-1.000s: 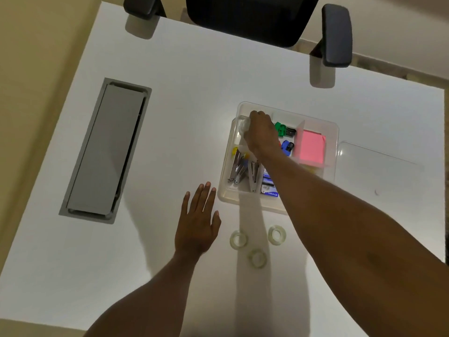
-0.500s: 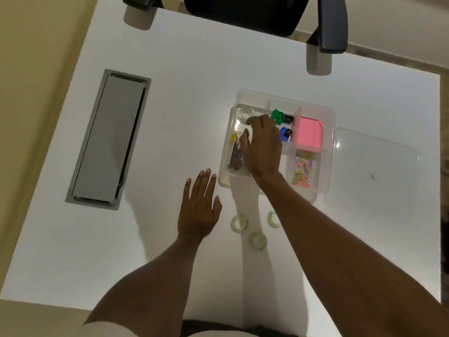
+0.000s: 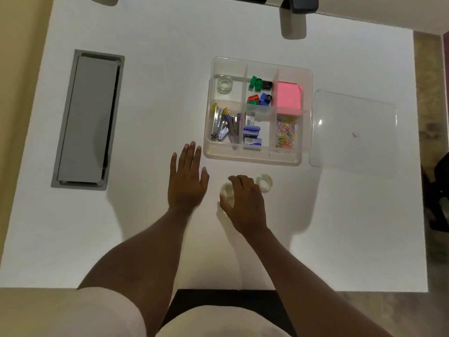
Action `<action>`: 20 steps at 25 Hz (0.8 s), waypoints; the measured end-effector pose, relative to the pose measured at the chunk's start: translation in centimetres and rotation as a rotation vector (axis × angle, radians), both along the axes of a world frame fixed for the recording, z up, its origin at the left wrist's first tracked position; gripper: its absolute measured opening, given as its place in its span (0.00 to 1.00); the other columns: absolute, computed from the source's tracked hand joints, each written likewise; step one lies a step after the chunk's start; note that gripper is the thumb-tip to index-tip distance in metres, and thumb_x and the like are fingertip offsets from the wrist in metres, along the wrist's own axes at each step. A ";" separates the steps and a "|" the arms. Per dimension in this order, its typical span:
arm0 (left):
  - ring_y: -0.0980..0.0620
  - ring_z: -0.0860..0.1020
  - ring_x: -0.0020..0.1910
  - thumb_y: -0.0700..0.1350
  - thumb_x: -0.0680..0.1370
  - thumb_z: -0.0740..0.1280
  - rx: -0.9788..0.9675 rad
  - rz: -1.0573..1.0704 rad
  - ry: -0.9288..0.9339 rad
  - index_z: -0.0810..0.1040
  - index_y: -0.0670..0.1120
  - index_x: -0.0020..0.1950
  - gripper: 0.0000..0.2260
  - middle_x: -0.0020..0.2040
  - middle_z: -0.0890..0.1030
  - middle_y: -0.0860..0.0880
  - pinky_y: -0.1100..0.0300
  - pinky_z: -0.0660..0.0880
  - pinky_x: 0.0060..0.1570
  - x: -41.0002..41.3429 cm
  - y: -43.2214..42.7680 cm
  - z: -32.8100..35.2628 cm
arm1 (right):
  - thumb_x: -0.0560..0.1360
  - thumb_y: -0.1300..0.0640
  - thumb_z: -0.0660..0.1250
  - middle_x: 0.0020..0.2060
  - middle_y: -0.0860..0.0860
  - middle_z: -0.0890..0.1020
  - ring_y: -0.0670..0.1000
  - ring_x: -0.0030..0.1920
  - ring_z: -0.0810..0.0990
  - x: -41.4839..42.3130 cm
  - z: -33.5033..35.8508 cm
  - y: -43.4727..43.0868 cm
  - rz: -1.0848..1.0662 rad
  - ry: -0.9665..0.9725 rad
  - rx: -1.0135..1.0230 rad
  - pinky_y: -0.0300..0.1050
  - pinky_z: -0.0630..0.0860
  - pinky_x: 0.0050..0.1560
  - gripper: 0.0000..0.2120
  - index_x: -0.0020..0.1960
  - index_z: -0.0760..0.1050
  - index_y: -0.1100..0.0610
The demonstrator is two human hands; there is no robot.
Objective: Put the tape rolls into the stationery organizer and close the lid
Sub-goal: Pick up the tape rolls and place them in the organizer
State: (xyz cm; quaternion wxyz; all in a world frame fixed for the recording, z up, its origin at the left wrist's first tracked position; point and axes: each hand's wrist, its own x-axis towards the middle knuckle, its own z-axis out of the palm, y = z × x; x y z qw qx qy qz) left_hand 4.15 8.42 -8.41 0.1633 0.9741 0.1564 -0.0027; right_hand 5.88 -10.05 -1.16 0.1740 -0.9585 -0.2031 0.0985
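The clear stationery organizer point(image 3: 257, 156) stands open on the white desk. One clear tape roll point(image 3: 224, 85) lies in its far-left compartment. My right hand point(image 3: 245, 205) is down on the desk in front of the organizer, thumb and fingers curled around a second tape roll point(image 3: 227, 190). A third tape roll point(image 3: 264, 182) lies just right of that hand, untouched. My left hand point(image 3: 187, 181) rests flat on the desk, fingers spread, holding nothing. The clear lid point(image 3: 352, 132) lies flat to the right of the organizer.
Other compartments hold staplers point(image 3: 224, 127), staple boxes point(image 3: 252, 135), coloured sharpeners point(image 3: 260, 91), pink sticky notes point(image 3: 288, 94) and paper clips point(image 3: 286, 135). A grey cable hatch point(image 3: 87, 120) is set into the desk at the left. A chair armrest point(image 3: 303, 3) shows at the far edge.
My right hand left the first roll in the far-left compartment, pulled back out of the organizer and came down on a roll on the desk. My left hand stayed put.
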 end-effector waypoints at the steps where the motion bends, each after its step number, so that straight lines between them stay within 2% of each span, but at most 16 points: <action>1: 0.49 0.54 0.88 0.57 0.87 0.49 -0.006 -0.005 -0.007 0.56 0.50 0.87 0.28 0.88 0.57 0.49 0.41 0.52 0.86 -0.1 0.0 0.0 | 0.73 0.43 0.72 0.60 0.52 0.80 0.53 0.57 0.78 -0.4 -0.4 -0.4 -0.018 0.027 -0.015 0.48 0.79 0.58 0.27 0.67 0.73 0.54; 5: 0.49 0.53 0.88 0.57 0.87 0.49 -0.005 0.000 -0.020 0.55 0.49 0.87 0.28 0.88 0.56 0.49 0.42 0.52 0.86 -0.2 -0.1 -0.1 | 0.74 0.43 0.73 0.65 0.55 0.78 0.56 0.63 0.77 -1.5 -1.6 -0.6 -0.022 0.084 -0.060 0.49 0.79 0.62 0.33 0.73 0.69 0.58; 9: 0.50 0.52 0.88 0.56 0.87 0.50 0.008 -0.005 -0.021 0.55 0.49 0.87 0.28 0.88 0.56 0.49 0.42 0.51 0.86 -0.2 -0.1 -0.4 | 0.76 0.50 0.73 0.64 0.58 0.78 0.58 0.62 0.78 -0.9 -1.8 0.0 0.030 0.056 -0.104 0.50 0.79 0.61 0.28 0.72 0.71 0.60; 14: 0.50 0.53 0.88 0.58 0.87 0.48 0.004 0.003 -0.010 0.55 0.50 0.87 0.28 0.88 0.56 0.49 0.42 0.51 0.86 -0.1 -0.1 -0.4 | 0.74 0.52 0.76 0.64 0.59 0.79 0.59 0.63 0.79 1.6 -0.3 1.0 0.009 0.012 0.098 0.53 0.79 0.64 0.28 0.69 0.74 0.61; 17: 0.49 0.54 0.88 0.59 0.87 0.47 0.001 0.004 -0.010 0.57 0.51 0.86 0.28 0.88 0.57 0.49 0.41 0.52 0.86 0.0 -0.2 -0.4 | 0.73 0.51 0.77 0.66 0.59 0.77 0.59 0.67 0.76 5.7 1.3 2.8 -0.001 -0.013 0.183 0.54 0.76 0.68 0.29 0.70 0.74 0.60; 20: 0.49 0.55 0.88 0.58 0.87 0.49 0.000 0.000 -0.030 0.58 0.50 0.86 0.28 0.87 0.58 0.49 0.41 0.54 0.85 0.0 -0.2 -0.5 | 0.73 0.53 0.77 0.67 0.59 0.74 0.58 0.67 0.74 11.3 2.9 5.0 0.017 -0.048 0.211 0.52 0.77 0.67 0.29 0.70 0.72 0.59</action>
